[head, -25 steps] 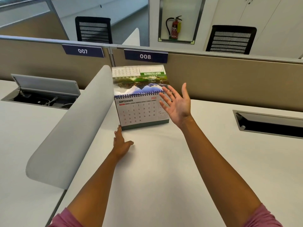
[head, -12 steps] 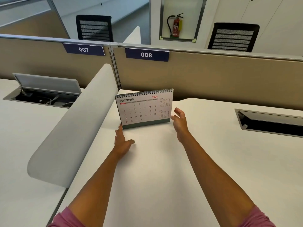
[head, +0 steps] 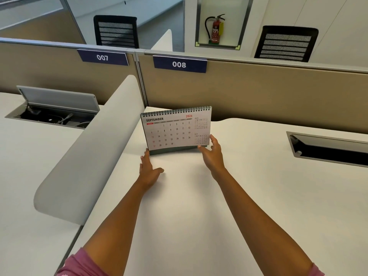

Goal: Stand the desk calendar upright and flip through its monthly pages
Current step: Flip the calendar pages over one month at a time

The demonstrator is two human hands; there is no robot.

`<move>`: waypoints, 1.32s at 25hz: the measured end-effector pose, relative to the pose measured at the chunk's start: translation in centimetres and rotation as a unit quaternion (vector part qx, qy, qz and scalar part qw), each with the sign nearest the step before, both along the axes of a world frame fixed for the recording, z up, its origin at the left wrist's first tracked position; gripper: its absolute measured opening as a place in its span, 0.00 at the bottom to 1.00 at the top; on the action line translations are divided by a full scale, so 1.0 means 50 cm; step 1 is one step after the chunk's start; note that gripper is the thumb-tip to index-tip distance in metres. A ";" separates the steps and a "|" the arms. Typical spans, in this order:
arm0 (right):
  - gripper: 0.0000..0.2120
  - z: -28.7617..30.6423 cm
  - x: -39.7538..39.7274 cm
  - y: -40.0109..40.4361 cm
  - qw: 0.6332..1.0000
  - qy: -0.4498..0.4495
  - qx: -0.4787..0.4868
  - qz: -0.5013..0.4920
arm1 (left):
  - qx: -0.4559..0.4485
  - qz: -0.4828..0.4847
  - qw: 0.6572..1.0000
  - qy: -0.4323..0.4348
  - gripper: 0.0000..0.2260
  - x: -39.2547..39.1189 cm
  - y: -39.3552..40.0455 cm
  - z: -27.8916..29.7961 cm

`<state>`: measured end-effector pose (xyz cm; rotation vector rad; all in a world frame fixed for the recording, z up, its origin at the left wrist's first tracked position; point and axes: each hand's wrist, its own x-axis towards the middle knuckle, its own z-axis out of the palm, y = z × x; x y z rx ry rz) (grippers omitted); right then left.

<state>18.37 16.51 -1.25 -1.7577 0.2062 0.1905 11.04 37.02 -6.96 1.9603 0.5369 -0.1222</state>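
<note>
The spiral-bound desk calendar (head: 171, 132) stands upright on the white desk (head: 199, 206), near the back, showing the September 2026 page. My left hand (head: 148, 170) lies flat on the desk with straight fingers, its fingertips touching the calendar's lower left base corner. My right hand (head: 213, 156) is at the lower right corner of the front page, with the thumb in front and the fingers at the page's edge, pinching that corner.
A curved grey divider (head: 89, 152) runs along the left of the desk. A tan partition (head: 258, 92) labelled 007 and 008 stands right behind the calendar. An open cable box (head: 55, 114) is at far left, and a recessed hatch (head: 328, 148) is at right.
The picture page that stood raised above the spiral has gone over the back, leaving September in front. My right hand dropped from the upper right to the page's lower right corner. My left hand stayed.
</note>
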 end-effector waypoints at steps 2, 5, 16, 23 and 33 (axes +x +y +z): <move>0.29 -0.002 -0.010 -0.003 1.000 0.003 0.002 -0.010 | 0.002 0.000 1.000 0.002 0.41 0.000 0.000 -0.001; 0.26 0.000 -0.020 -0.003 0.999 0.005 0.009 -0.038 | -0.006 0.007 1.000 0.009 0.41 0.000 0.000 0.001; 0.09 -0.008 -0.024 -0.022 0.989 -0.041 0.027 -0.141 | -0.013 0.018 1.000 0.000 0.38 -0.003 -0.002 0.014; 0.05 -0.008 -0.023 -0.028 0.988 -0.039 0.041 -0.144 | -0.015 0.016 1.000 0.004 0.39 -0.006 -0.004 0.020; 0.06 0.011 -0.030 -0.025 0.966 -0.007 0.224 -0.132 | -0.022 0.020 1.000 0.000 0.44 -0.010 -0.010 0.031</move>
